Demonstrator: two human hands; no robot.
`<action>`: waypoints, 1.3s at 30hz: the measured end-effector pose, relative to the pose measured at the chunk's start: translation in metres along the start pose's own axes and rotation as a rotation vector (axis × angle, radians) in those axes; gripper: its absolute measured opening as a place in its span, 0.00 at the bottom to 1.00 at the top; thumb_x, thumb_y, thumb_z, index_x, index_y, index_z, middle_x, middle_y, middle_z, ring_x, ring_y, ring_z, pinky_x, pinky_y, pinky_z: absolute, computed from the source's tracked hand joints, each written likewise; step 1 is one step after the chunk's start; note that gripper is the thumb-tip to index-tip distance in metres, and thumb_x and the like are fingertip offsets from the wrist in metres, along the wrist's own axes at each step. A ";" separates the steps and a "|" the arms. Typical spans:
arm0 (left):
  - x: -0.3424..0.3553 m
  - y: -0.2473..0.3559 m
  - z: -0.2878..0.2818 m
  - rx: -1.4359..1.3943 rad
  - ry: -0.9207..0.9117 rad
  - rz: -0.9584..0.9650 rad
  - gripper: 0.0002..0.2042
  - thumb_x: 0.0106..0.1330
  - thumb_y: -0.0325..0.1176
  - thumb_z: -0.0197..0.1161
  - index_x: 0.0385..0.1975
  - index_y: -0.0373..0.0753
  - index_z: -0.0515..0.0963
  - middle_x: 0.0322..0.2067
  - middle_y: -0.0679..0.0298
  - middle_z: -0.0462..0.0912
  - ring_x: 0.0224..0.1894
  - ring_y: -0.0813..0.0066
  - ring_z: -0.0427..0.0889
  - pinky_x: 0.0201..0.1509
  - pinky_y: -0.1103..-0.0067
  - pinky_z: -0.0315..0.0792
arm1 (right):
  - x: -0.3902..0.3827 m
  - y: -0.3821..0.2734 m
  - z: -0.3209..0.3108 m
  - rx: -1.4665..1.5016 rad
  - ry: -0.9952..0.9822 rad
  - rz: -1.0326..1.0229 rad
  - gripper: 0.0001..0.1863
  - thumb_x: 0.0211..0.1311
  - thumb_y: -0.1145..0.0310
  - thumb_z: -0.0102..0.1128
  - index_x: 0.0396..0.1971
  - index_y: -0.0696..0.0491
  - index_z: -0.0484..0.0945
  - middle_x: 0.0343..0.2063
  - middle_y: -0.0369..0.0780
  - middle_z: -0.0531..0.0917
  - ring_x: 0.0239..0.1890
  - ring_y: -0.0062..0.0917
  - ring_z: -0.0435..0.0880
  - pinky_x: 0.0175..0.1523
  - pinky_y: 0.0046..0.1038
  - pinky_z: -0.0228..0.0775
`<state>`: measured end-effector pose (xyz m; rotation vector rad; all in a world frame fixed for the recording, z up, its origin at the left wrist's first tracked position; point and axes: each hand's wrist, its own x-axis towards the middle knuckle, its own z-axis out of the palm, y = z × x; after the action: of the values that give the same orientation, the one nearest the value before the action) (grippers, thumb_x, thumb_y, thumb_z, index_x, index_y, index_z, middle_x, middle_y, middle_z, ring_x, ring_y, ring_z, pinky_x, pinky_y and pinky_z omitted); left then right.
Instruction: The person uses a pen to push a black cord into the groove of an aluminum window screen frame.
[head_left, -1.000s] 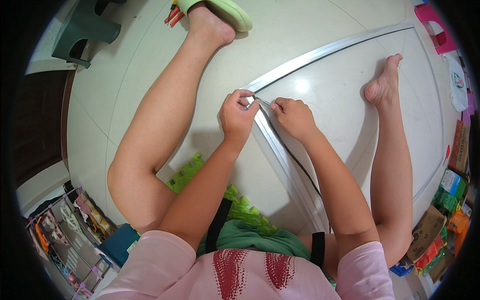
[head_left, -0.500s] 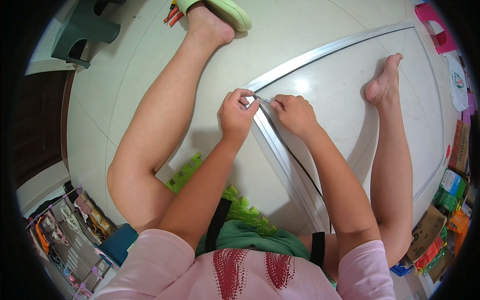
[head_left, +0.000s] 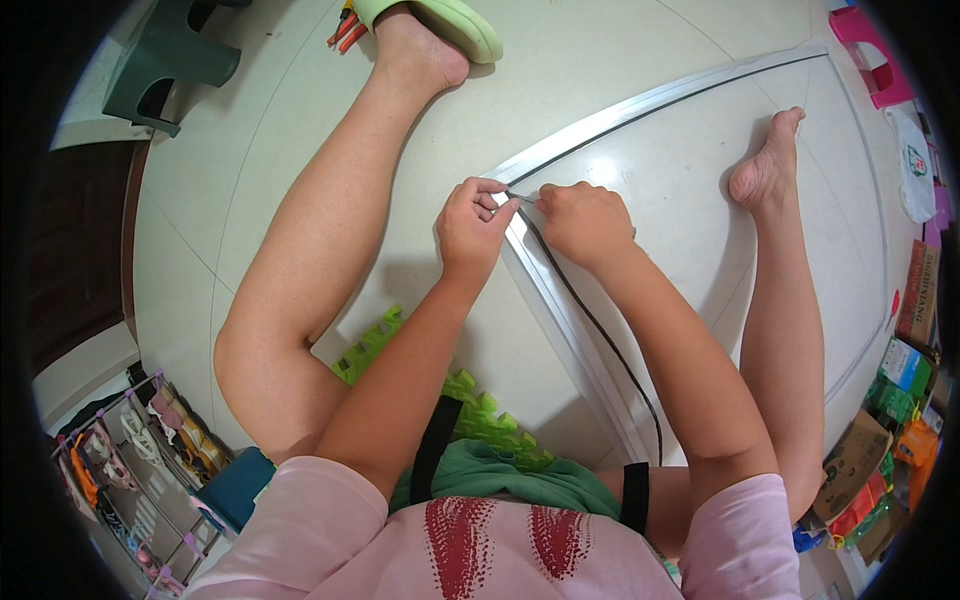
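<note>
A silvery metal frame (head_left: pixel 575 300) lies on the floor between my legs, one corner pointing at my hands. My left hand (head_left: pixel 470 228) is closed at that corner, with index finger and thumb on either side of it. My right hand (head_left: pixel 585 225) is closed round a thin metal-shafted tool (head_left: pixel 527 199), its tip at the corner by my left fingertips. The tool's handle is hidden in my fist. A black rubber strip (head_left: pixel 590 312) runs from the corner, hanging loose beside the near bar. Along the far bar a dark line sits in the groove.
Red-handled pliers (head_left: pixel 352 38) lie by my slippered left foot. Green foam mat pieces (head_left: pixel 490 420) are under me. A dark green stool (head_left: pixel 170 60) stands far left, a pink stool (head_left: pixel 873 55) far right. A drying rack (head_left: pixel 150 480) and boxes (head_left: pixel 850 465) stand at the sides.
My right hand has shifted slightly and turned over, its back now more upward, with the tool still at the corner. My right elbow has swung outward. My left hand stays in place.
</note>
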<state>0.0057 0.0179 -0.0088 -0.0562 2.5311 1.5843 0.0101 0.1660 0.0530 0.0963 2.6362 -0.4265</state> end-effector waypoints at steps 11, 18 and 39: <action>-0.004 0.004 0.000 0.110 0.061 0.003 0.13 0.51 0.24 0.70 0.36 0.36 0.76 0.23 0.72 0.71 0.20 0.86 0.66 0.26 0.86 0.65 | 0.005 -0.018 0.015 -0.088 0.138 -0.016 0.09 0.51 0.65 0.54 0.26 0.51 0.82 0.24 0.45 0.83 0.29 0.38 0.84 0.35 0.34 0.76; -0.003 0.008 0.004 0.085 0.028 -0.068 0.14 0.50 0.24 0.70 0.37 0.37 0.76 0.23 0.71 0.71 0.20 0.86 0.67 0.27 0.86 0.66 | 0.005 0.010 0.027 0.160 0.087 0.015 0.12 0.59 0.63 0.49 0.31 0.50 0.81 0.27 0.46 0.84 0.31 0.41 0.83 0.38 0.38 0.75; -0.002 0.009 0.001 0.084 -0.063 -0.116 0.14 0.51 0.24 0.68 0.37 0.37 0.75 0.23 0.71 0.72 0.21 0.85 0.68 0.29 0.84 0.68 | -0.002 0.003 0.021 0.129 0.030 0.074 0.12 0.59 0.63 0.49 0.33 0.51 0.81 0.27 0.48 0.83 0.32 0.43 0.83 0.39 0.41 0.74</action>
<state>0.0064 0.0227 -0.0013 -0.1379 2.4941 1.4138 0.0214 0.1618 0.0349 0.2430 2.6235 -0.5732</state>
